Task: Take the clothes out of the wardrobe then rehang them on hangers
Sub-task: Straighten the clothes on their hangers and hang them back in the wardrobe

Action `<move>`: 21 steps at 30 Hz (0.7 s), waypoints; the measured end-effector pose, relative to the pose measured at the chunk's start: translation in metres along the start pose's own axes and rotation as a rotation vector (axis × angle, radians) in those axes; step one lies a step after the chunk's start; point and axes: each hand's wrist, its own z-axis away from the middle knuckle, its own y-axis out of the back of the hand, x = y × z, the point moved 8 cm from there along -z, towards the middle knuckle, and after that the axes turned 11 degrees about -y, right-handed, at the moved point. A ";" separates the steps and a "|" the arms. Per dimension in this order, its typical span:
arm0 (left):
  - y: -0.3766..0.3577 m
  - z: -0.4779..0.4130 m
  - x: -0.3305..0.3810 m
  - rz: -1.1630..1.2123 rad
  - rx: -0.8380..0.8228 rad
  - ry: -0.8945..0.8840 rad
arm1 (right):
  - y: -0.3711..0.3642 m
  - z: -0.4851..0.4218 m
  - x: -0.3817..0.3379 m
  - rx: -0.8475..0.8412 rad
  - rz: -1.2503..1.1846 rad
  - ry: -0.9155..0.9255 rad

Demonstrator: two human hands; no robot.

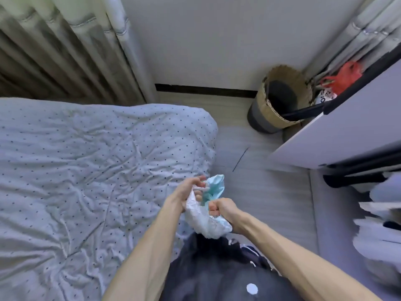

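Note:
A small pale blue and white garment (208, 222) hangs bunched between both my hands, above the floor beside the bed. My left hand (188, 190) grips its upper part together with a thin white hanger piece (200, 189) that crosses my fingers. My right hand (223, 208) is curled tight round the cloth's middle, and the lower white part droops below it. The wardrobe (338, 131) stands at the right with its white door open, and light clothes (382, 213) hang blurred inside at the right edge.
The bed (86, 170), covered in a dotted pale blue sheet, fills the left. A woven basket (280, 101) stands in the far corner by the wall. A red plastic bag (342, 77) lies behind the wardrobe door. Curtains (65, 46) hang at the upper left.

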 end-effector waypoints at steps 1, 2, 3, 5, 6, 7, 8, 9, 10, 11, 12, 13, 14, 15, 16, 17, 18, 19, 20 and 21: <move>-0.004 -0.004 0.017 -0.031 0.004 -0.034 | 0.004 -0.001 -0.005 0.021 -0.005 -0.003; -0.005 -0.007 0.036 -0.111 0.037 -0.080 | 0.007 0.004 -0.015 0.025 -0.034 0.007; -0.009 -0.011 0.058 -0.186 0.045 -0.138 | 0.011 0.007 -0.024 0.024 -0.074 0.015; -0.032 -0.018 0.095 -0.363 0.011 -0.217 | 0.019 0.016 -0.047 -0.006 -0.154 0.057; -0.047 -0.021 0.104 -0.426 -0.025 -0.235 | 0.023 0.022 -0.060 -0.001 -0.174 0.099; -0.063 -0.024 0.109 -0.465 -0.068 -0.236 | 0.029 0.028 -0.074 0.023 -0.184 0.151; -0.079 -0.026 0.111 -0.519 -0.110 -0.226 | 0.037 0.034 -0.087 0.065 -0.186 0.208; -0.093 -0.029 0.114 -0.609 -0.140 -0.225 | 0.047 0.039 -0.099 0.124 -0.169 0.259; -0.105 -0.031 0.117 -0.776 -0.161 -0.234 | 0.056 0.047 -0.108 0.181 -0.138 0.298; -0.117 -0.035 0.123 -1.048 -0.181 -0.259 | 0.066 0.051 -0.115 0.223 -0.098 0.313; -0.128 -0.037 0.130 -1.383 -0.200 -0.283 | 0.076 0.054 -0.118 0.240 -0.052 0.311; -0.137 -0.036 0.137 -1.752 -0.190 -0.300 | 0.088 0.056 -0.120 0.279 0.039 0.291; -0.146 -0.033 0.146 -2.070 -0.174 -0.310 | 0.101 0.059 -0.122 0.343 0.174 0.267; -0.155 -0.030 0.151 -2.314 -0.181 -0.301 | 0.113 0.062 -0.123 0.425 0.334 0.239; -0.161 -0.025 0.156 -2.463 -0.188 -0.272 | 0.124 0.064 -0.124 0.490 0.481 0.214; -0.167 -0.022 0.162 -2.532 -0.179 -0.248 | 0.133 0.067 -0.123 0.532 0.592 0.177; -0.172 -0.021 0.169 -2.496 -0.142 -0.261 | 0.139 0.069 -0.122 0.539 0.681 0.130; -0.180 -0.019 0.179 -2.408 -0.084 -0.318 | 0.145 0.071 -0.121 0.529 0.750 0.088; -0.191 -0.015 0.189 -2.298 -0.024 -0.411 | 0.149 0.071 -0.122 0.506 0.811 0.064; -0.203 -0.010 0.197 -2.204 0.023 -0.493 | 0.154 0.073 -0.124 0.492 0.860 0.043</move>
